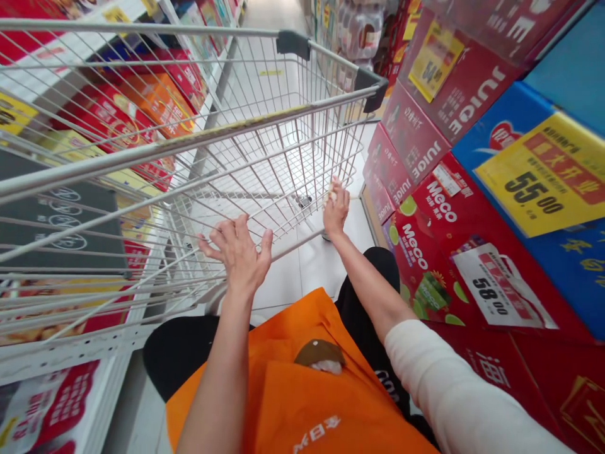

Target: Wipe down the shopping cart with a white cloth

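Observation:
A grey wire shopping cart (265, 129) stands across my front, its basket wall facing me. My left hand (241, 249) rests against the lower side wires, fingers spread and thumb raised; nothing shows in it. Close to the basket's lower right corner is my right hand (336, 211), its fingers curled together. Something small and pale shows at those fingers, too small to name. Whether they also grip the wires is hard to see. I am low down, with an orange apron (293, 391) over my lap and my black-clad knees on both sides.
On the right, stacked red drink boxes (425, 233), pink juice cartons (416, 135) and a blue box (534, 170) rise close to my arm. Shelves (118, 353) with red packages line the left. A dark sign panel (61, 221) is behind the cart wires. White floor tiles (288, 277) run between.

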`<state>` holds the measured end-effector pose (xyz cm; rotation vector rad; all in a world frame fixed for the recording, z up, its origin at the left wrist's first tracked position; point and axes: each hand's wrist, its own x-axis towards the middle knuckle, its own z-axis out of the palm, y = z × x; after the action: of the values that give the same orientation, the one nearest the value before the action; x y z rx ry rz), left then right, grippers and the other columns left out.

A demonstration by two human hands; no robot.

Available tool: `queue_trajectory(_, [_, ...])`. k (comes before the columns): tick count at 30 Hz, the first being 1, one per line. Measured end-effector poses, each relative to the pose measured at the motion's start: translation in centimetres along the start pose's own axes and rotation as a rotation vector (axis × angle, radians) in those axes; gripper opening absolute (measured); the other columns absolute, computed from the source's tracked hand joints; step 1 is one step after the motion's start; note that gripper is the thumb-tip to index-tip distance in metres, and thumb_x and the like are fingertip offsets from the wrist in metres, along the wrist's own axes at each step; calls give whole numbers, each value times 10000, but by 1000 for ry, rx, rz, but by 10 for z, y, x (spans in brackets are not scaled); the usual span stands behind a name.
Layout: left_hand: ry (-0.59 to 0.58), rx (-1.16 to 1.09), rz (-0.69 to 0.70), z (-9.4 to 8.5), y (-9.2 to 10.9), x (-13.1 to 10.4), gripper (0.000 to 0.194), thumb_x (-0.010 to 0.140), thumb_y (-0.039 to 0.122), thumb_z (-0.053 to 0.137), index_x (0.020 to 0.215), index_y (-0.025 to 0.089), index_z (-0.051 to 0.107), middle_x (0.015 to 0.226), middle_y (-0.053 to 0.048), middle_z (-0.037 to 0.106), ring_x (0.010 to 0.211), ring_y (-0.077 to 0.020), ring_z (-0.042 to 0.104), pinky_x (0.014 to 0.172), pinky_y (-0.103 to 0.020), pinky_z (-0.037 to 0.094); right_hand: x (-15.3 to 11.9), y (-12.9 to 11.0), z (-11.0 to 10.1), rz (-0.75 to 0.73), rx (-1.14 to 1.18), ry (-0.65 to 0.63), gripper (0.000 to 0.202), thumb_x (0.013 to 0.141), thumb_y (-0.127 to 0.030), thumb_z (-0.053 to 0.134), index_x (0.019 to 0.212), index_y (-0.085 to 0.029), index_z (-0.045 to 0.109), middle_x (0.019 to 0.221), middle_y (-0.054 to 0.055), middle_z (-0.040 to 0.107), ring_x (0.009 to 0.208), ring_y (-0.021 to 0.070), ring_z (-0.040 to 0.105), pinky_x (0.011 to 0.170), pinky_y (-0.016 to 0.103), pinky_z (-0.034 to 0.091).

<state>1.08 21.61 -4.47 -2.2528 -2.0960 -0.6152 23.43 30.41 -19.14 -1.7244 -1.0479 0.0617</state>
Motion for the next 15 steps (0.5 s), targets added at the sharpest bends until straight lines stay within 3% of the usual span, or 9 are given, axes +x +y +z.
queue_trajectory(3, [13, -12, 16, 1, -2, 1, 669, 948, 554, 416, 1424, 103, 550, 1366, -248, 531, 1372, -425, 382, 1236, -651, 117, -47, -21, 13, -92, -50, -174, 335, 908, -63, 427, 1137, -212, 622, 1214, 164, 646, 1234, 279, 584, 1107, 476, 467])
queue_trajectory(5, [17, -13, 29, 2, -4, 2, 671, 948, 550, 415, 1427, 99, 547, 1361, -249, 534, 1374, -426, 381, 1237, -652, 109, -63, -24, 16, -195, -11, -242, 307, 918, -78, 442, 1098, -238, 633, 1237, 149, 653, 1226, 275, 589, 1097, 474, 479])
queue_trajectory(7, [13, -19, 34, 2, -5, 2, 666, 949, 542, 413, 1432, 102, 542, 1358, -246, 537, 1367, -420, 390, 1237, -654, 107, -56, -17, 13, -217, 44, -196, 287, 918, -82, 434, 1052, -243, 629, 1197, 138, 659, 1185, 266, 599, 1086, 467, 489])
queue_trajectory(12, [8, -33, 34, 4, -4, 0, 623, 963, 523, 409, 1431, 135, 545, 1367, -226, 545, 1378, -402, 395, 1243, -656, 62, 9, 8, -3, -11, 61, 79, 309, 869, -35, 373, 1007, -210, 587, 1059, 130, 615, 1125, 253, 587, 1079, 449, 485])
queue_trajectory(15, [13, -59, 24, 6, -1, -1, 579, 985, 492, 391, 1430, 156, 549, 1397, -218, 536, 1391, -388, 391, 1247, -651, 45, 4, 2, 3, 10, 50, 53, 323, 869, -32, 373, 1042, -201, 587, 1108, 146, 599, 1173, 259, 574, 1116, 462, 456])
